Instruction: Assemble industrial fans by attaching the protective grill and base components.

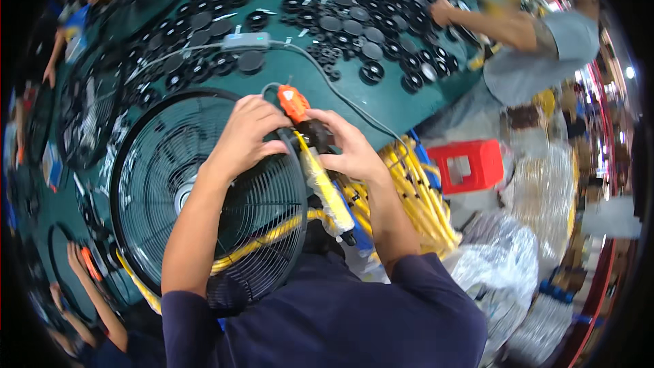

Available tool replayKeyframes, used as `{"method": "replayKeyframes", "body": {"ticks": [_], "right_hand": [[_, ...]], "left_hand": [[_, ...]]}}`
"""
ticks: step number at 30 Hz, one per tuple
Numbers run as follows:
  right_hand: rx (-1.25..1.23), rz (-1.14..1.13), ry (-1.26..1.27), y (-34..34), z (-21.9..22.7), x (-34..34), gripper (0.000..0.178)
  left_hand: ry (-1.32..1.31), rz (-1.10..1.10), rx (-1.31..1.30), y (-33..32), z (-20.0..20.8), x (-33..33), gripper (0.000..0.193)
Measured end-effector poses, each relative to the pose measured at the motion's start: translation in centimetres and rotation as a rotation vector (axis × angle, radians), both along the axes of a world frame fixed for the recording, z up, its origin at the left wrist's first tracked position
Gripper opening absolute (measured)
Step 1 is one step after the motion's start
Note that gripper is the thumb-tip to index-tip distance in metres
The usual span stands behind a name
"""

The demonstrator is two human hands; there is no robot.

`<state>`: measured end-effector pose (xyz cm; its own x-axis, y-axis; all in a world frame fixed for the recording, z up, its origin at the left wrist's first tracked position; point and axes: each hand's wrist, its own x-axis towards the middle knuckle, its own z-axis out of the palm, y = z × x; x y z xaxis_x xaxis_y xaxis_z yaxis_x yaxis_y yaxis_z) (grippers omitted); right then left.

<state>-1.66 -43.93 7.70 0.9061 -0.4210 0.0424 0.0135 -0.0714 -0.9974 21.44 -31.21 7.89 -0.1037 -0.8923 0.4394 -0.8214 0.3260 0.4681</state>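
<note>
A round black wire fan guard (158, 163) leans in front of me on the table edge. At the right part of its rim, my left hand (246, 133) has its fingers curled and the thumb toward them; what they pinch is too small to make out. My right hand (349, 146) is closed round the black part of an orange-and-black electric screwdriver (294, 103), held at the rim just beside my left fingertips. A yellow tube (328, 194) in clear plastic film runs down below it. Another yellow tube (262, 240) shows behind the guard's wires.
Many round black parts (351, 27) lie over the green table (354, 99). A grey box (245, 41) with a cable lies there too. Yellow tubes (419, 197) are stacked right, near a red stool (470, 165). Co-workers stand at far right (538, 48) and lower left (102, 307).
</note>
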Motion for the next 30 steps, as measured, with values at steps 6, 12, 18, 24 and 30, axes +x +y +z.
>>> {"method": "replayKeyframes", "body": {"ticks": [6,12,18,24,30], "right_hand": [[0.269,0.026,-0.095,-1.2,-2.4,-0.6,0.07],[0.208,0.157,-0.198,-2.1,-2.3,0.2,0.071],[0.167,0.149,-0.173,-2.7,-1.6,0.9,0.064],[0.16,0.049,0.236,-3.4,-2.2,1.8,0.037],[-0.264,-0.169,0.428,-1.7,-1.7,2.8,0.084]], "left_hand": [[-0.028,0.036,0.067,-0.2,0.6,-1.6,0.047],[-0.02,0.049,0.028,0.1,0.8,-1.6,0.048],[-0.001,0.035,-0.027,0.2,0.1,-0.8,0.045],[-0.001,0.026,0.075,0.1,0.2,-0.7,0.049],[0.012,0.039,-0.007,0.2,0.8,-1.1,0.042]]}}
